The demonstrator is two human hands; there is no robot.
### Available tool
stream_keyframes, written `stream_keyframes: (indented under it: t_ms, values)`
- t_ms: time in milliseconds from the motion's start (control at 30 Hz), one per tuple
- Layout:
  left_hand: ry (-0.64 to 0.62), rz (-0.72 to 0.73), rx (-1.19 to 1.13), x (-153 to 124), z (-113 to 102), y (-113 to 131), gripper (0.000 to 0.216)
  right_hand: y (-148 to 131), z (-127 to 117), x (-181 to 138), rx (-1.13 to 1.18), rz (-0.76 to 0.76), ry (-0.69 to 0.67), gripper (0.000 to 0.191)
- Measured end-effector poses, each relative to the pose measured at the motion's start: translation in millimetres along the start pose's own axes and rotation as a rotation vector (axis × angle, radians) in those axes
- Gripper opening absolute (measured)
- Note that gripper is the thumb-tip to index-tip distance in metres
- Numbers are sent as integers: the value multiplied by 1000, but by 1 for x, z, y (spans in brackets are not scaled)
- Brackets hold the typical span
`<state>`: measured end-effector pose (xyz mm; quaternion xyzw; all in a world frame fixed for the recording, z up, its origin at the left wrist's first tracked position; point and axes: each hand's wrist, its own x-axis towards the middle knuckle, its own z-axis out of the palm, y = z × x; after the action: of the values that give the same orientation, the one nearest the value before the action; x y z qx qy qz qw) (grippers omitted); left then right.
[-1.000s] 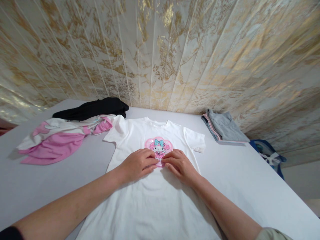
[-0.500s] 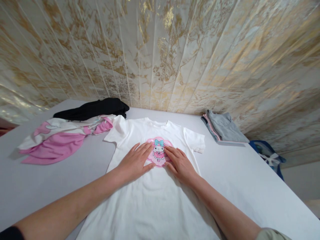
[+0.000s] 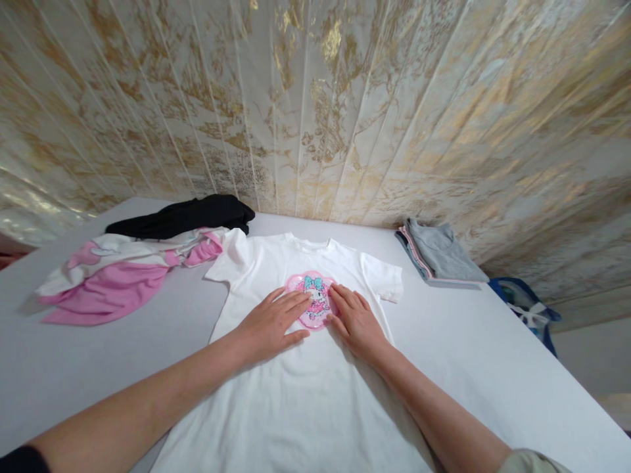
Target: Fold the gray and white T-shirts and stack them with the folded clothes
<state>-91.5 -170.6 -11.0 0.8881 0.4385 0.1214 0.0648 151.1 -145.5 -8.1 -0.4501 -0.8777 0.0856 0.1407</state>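
A white short-sleeved T-shirt (image 3: 300, 394) lies spread out, its neckline toward the wall and its lower part running off the near edge of the view. On its chest is a pink cartoon patch (image 3: 310, 322) with a blue bow. My left hand (image 3: 271, 325) rests flat on the shirt, its fingertips over the left part of the patch. Flat at the patch's right edge lies my right hand (image 3: 357, 322), fingers stretched forward. Neither hand grips the cloth.
On the left of the white table (image 3: 473, 368) are a loose pink-and-white garment (image 3: 118, 279) and a black garment (image 3: 182, 217). A stack of folded clothes (image 3: 441, 249) sits at the back right. Beyond the right edge is a blue bag (image 3: 527, 309). A patterned curtain-like wall (image 3: 305, 118) rises behind.
My left hand's fingers have slid slightly right, farther over the patch. My right hand has shifted a little, with its fingertips now nearer the patch's right edge. The shirt lies as before.
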Motion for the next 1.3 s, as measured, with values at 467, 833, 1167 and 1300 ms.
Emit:
stream_keyframes:
  t_ms: [467, 833, 1167, 1300]
  values:
    - [98, 177, -185, 2, -7, 2, 38, 0, -18, 15, 90, -134, -115, 44]
    - [186, 247, -232, 1, -8, -1, 29, -9, 11, 46, -37, -123, -135, 59]
    - [274, -350, -14, 8, -1, -10, 41, -10, 4, 29, 34, -194, -145, 54]
    - [196, -357, 70, 10, 9, -17, 54, -13, 0, 29, 66, -192, -140, 50]
